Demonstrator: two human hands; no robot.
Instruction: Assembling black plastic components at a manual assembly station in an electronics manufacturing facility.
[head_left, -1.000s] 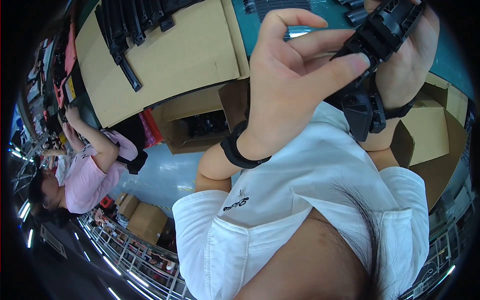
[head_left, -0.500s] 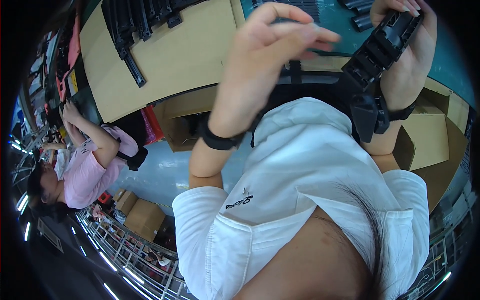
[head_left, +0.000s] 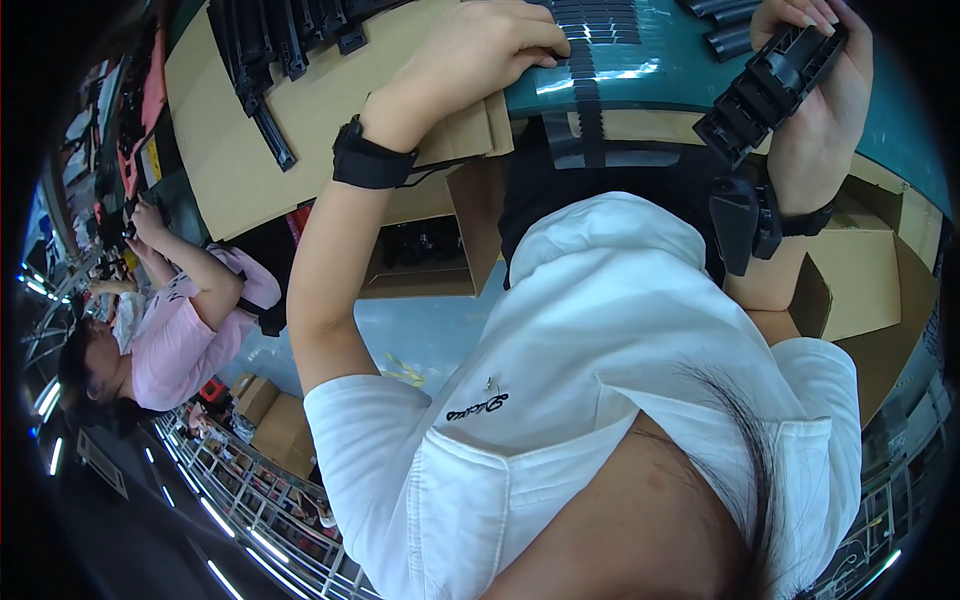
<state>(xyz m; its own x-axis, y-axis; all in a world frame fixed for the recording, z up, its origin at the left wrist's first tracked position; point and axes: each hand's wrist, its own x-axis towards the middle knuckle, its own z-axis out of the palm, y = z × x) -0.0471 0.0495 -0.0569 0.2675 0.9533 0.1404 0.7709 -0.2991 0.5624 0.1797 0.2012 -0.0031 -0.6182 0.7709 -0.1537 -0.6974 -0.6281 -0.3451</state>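
At the upper right of our view, our right hand (head_left: 840, 100) is closed around a black ribbed part (head_left: 775, 85), its fingertips over the part's upper end, the thumb side hidden from us; the part slants above the near edge of the teal surface (head_left: 675, 90), its lower end pointing down and left. Our left hand (head_left: 480, 50) is well apart from it, at the top middle, palm down with its fingers bent and partly closed beside a row of thin black strips (head_left: 605, 25); we cannot tell whether the fingertips pinch one of them. On our left wrist we wear a black wristband (head_left: 372, 160), and at our right wrist sits a dark, blocky device (head_left: 742, 222). Between our hands, nearer the right one, several black tubes (head_left: 728, 35) lie on the surface. To the left of our left hand, a sheet of cardboard (head_left: 345, 120) bears a bunch of long black pieces (head_left: 265, 40), one jutting toward us. Below that sheet we see an open carton (head_left: 475, 225) with dark things inside, and at our right stands another open box (head_left: 855, 265). Farther left, a co-worker in a pink shirt (head_left: 175, 355) bends over with both hands raised in front.
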